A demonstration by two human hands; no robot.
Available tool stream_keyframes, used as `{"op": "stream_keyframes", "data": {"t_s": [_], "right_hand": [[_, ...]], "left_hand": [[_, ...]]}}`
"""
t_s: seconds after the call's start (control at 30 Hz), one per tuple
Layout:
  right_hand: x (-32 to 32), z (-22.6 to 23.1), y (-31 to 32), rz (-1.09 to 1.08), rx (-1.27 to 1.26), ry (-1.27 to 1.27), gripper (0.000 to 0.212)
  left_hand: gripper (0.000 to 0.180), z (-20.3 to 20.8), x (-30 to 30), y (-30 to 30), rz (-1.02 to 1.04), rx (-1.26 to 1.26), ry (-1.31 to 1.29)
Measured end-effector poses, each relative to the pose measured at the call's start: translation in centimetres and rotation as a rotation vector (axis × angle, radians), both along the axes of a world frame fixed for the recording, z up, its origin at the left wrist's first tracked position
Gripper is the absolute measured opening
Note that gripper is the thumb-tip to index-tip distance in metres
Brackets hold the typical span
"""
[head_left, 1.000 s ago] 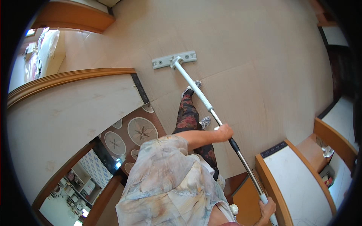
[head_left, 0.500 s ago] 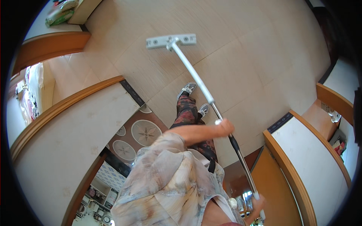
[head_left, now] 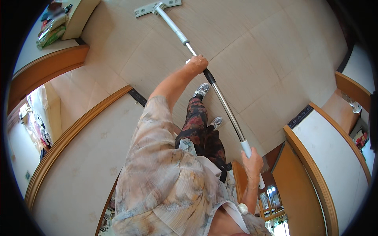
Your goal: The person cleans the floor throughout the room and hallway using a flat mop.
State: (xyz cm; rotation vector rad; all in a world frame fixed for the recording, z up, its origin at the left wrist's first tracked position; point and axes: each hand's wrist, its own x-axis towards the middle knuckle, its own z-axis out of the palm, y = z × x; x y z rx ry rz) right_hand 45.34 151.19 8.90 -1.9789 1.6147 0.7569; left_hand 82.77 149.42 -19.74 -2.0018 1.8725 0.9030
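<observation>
A mop [head_left: 228,106] with a long metal pole and a flat pale head [head_left: 143,10] stretches from my body to the floor ahead. My left hand [head_left: 199,63] is closed round the pole's middle, just above a black collar, with the arm reached far forward. Nearer to me, my right hand [head_left: 253,161] wraps the white grip at the pole's end. The mop head lies at the upper edge of the view, partly cut off there. Both my shoes [head_left: 201,90] show on the floor beside the pole.
Pale tiles cover the floor [head_left: 260,70]. At left a wall [head_left: 78,157] ends in wooden trim, with a doorway [head_left: 51,118] beyond it. A cabinet [head_left: 80,17] with bags stands far left. On the right are a white wall [head_left: 327,145] and an orange-brown door [head_left: 297,188].
Both hands have pushed the mop forward and slightly left, so its head now reaches the upper edge. My left arm has stretched out, and my right hand has come forward from the lower edge.
</observation>
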Motion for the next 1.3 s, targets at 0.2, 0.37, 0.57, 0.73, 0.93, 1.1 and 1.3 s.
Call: {"op": "stream_keyframes", "data": {"t_s": [0.2,0.37,0.57,0.73,0.93,1.1,1.3], "right_hand": [[-7.4,2.9,1.0,0.015,0.026,0.077,0.033],[-17.4,5.2,5.1,-0.083,0.054,0.151,0.033],[-31.1,9.6,12.3,-0.144,0.031,0.232,0.034],[-45.7,12.5,20.0,-0.145,-0.029,0.368,0.033],[-53.5,15.5,28.1,-0.207,-0.176,0.547,0.022],[-55.8,14.0,34.5,-0.324,-0.144,0.541,0.019],[-47.6,6.6,33.3,-0.538,-0.013,0.381,0.031]], "left_hand": [[0.015,-1.2,-9.9,2.2,0.025,-0.076,0.019],[0.014,1.0,-20.6,5.1,-0.076,-0.025,0.082],[0.018,5.2,-36.6,10.2,-0.236,0.069,0.159],[0.018,7.2,-51.0,16.6,-0.380,0.096,0.237],[0.015,10.5,-59.5,20.8,-0.468,0.149,0.473],[0.016,10.7,-60.0,22.0,-0.553,0.106,0.523],[0.013,8.3,-52.3,13.1,-0.623,-0.022,0.302]]}}
